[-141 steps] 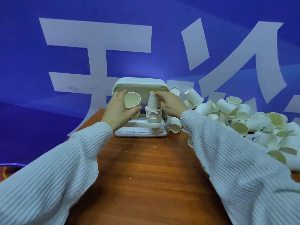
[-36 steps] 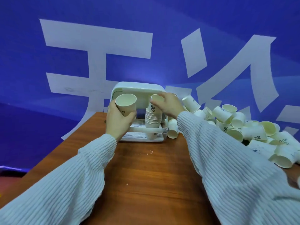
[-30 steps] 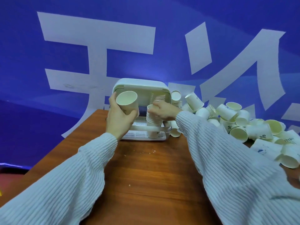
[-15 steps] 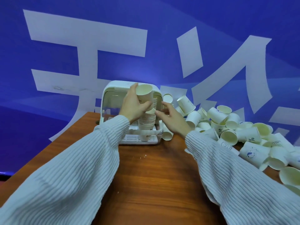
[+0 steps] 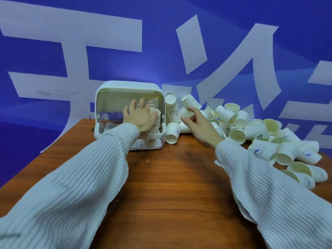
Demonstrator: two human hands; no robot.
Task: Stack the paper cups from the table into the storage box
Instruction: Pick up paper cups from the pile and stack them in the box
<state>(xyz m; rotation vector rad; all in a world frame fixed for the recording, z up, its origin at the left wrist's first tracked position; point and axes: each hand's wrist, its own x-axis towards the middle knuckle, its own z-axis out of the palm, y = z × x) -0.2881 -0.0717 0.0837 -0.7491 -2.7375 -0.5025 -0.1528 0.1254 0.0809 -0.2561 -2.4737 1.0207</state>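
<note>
the blue backdrop (image 5: 53,108) with large white characters fills the space behind everything. the wooden desk (image 5: 170,186) runs from the near edge to the backdrop, a few pale crumbs on its surface. at the far left of the desk stands the white storage box (image 5: 107,90), rounded on top, its front open toward the viewer and a slotted tray at its base. the left sleeve (image 5: 75,186), ribbed and pale, reaches diagonally up to the box. the left hand (image 5: 139,116) is inside the box opening, its grip wide: fingers spread and fairly straight, the palm and thumb against the side of the front cup stack (image 5: 156,121), which stands upright in the right part of the box. behind it, deeper in the box, a second stack (image 5: 152,102) of nested rims shows. just right of the box, outside it, a single cup (image 5: 173,134) lies tilted with its mouth toward the viewer, and a cup with a rabbit drawing (image 5: 173,113) stands against the box wall. the right hand (image 5: 199,126) hovers just beside these, its grip loose and holding nothing, fingers relaxed and pointed toward the cups. its sleeve (image 5: 269,191) crosses the lower right. farther right, the pile of loose paper cups (image 5: 260,133) sprawls over the desk, lying on their sides at all angles, some printed with marks.
</note>
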